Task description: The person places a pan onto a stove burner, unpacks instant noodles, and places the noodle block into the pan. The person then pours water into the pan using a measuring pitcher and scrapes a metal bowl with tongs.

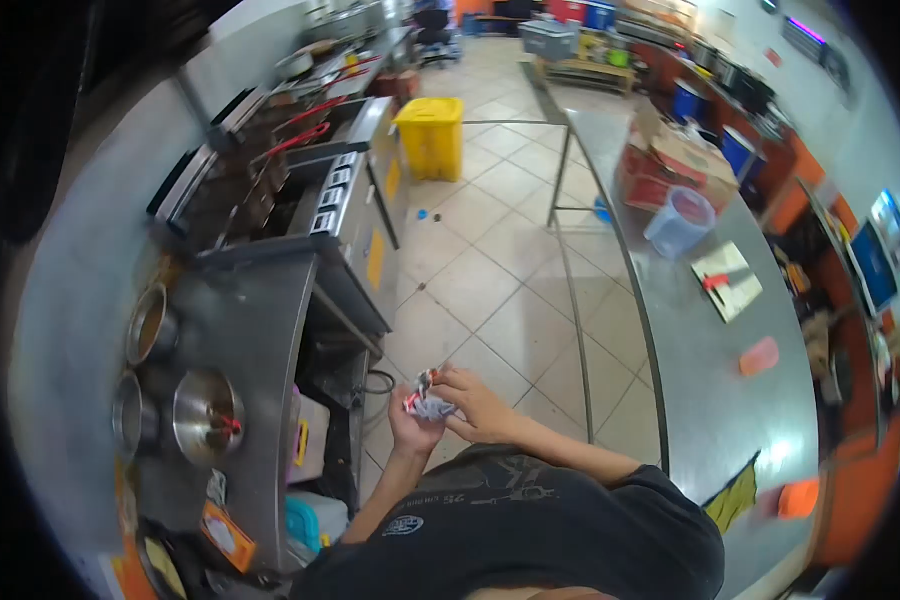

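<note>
"Along the wall-side edge of the left counter (260,350), what is standing?"

"A farther pot (174,338) with something brownish in it, and a nearer pot (151,412) whose contents I can't make out. Next to them, toward the front edge, a metal bowl (192,410) holds a red-handled utensil (230,425)."

"And on the right counter (695,385)?"

"Near its far end, a cardboard box (682,170) with raised flaps and, just beside it, a translucent jug (680,222); I can't tell what either holds. A pink cup (759,356) is toward the outer edge, and an orange container (798,498) sits by the near outer corner."

"Where is the crumpled bundle (431,408)?"

"Held above the tiled floor (510,330), off the front edge of the left counter. It looks silvery grey and wrinkled, with red and dark patches."

"And each hand?"

"The left hand (416,432) curls around it from below; the right hand (478,405) has bent fingers gripping its upper side."
</note>
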`<state>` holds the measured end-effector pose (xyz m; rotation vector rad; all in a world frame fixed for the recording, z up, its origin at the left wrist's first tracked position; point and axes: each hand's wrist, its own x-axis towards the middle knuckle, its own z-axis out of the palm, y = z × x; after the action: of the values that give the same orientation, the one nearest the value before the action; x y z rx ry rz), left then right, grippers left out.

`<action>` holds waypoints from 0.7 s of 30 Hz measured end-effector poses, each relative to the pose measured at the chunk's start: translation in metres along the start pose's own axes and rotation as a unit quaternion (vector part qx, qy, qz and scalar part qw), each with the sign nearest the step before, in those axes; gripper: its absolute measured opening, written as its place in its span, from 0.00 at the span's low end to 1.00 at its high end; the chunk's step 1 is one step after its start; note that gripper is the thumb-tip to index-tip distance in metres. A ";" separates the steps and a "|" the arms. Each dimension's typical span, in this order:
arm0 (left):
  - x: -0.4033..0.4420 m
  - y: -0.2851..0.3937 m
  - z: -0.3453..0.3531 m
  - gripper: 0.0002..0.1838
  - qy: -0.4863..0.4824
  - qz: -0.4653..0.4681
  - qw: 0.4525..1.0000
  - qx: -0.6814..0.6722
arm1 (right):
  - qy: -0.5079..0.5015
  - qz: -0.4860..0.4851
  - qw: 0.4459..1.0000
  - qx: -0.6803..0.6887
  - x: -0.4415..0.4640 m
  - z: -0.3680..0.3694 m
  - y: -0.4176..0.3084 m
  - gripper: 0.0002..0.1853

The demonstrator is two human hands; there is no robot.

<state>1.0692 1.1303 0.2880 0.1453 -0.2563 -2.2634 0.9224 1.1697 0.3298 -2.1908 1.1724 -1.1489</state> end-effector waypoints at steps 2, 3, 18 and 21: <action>0.020 -0.006 0.016 0.24 0.110 0.035 0.991 0.063 | -0.063 0.001 0.997 -0.042 0.001 -0.025 0.005 0.23; 0.031 -0.010 0.011 0.21 0.201 0.037 0.974 0.102 | -0.081 -0.016 0.996 -0.028 -0.002 -0.027 0.013 0.23; 0.162 0.006 -0.019 0.26 0.170 0.188 0.937 0.241 | -0.004 0.185 0.956 0.227 0.076 -0.037 0.145 0.22; 0.228 -0.009 -0.026 0.27 0.041 0.109 0.940 0.320 | 0.111 0.198 0.962 0.153 0.074 -0.053 0.210 0.17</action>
<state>0.9200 0.9590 0.2561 0.5228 -0.9136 -1.8747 0.7989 0.9911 0.2575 -1.5419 1.3431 -1.3157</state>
